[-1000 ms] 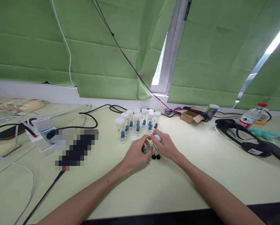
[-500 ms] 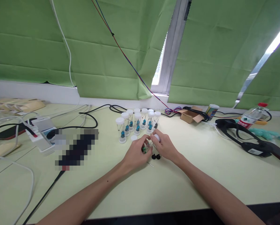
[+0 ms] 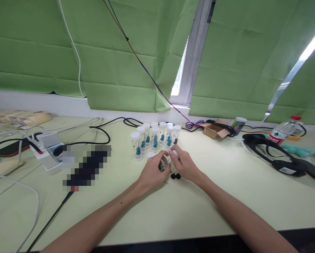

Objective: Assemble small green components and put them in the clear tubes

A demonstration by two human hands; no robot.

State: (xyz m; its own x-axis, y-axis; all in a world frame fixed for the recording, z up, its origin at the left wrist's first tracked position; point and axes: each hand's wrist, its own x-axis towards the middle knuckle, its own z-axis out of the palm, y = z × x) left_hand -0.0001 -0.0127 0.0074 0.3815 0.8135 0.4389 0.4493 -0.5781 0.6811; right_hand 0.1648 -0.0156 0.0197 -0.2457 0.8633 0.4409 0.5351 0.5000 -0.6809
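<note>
My left hand (image 3: 152, 172) is curled around a clear tube (image 3: 166, 163) with something green inside it, the tube lying tilted between both hands. On the tube's right end, the fingers of my right hand (image 3: 185, 164) grip a white cap (image 3: 175, 154). Just below my hands lie two small black round parts (image 3: 175, 176) and a thin metal rod (image 3: 169, 184). Behind them stand several upright clear tubes with white caps and blue pieces inside, the nearest being a capped tube (image 3: 137, 146). Another white lid (image 3: 150, 155) shows partly behind my left hand.
At the left are a white power strip (image 3: 47, 158), cables and a pixelated dark object (image 3: 87, 168). A small cardboard box (image 3: 214, 130), a printed can (image 3: 238, 125), a black headset (image 3: 276, 160) and a red-capped bottle (image 3: 282, 131) occupy the right side.
Both hands stay almost in place on the tube and its cap. The fingers have shifted only slightly, and the view has barely moved.
</note>
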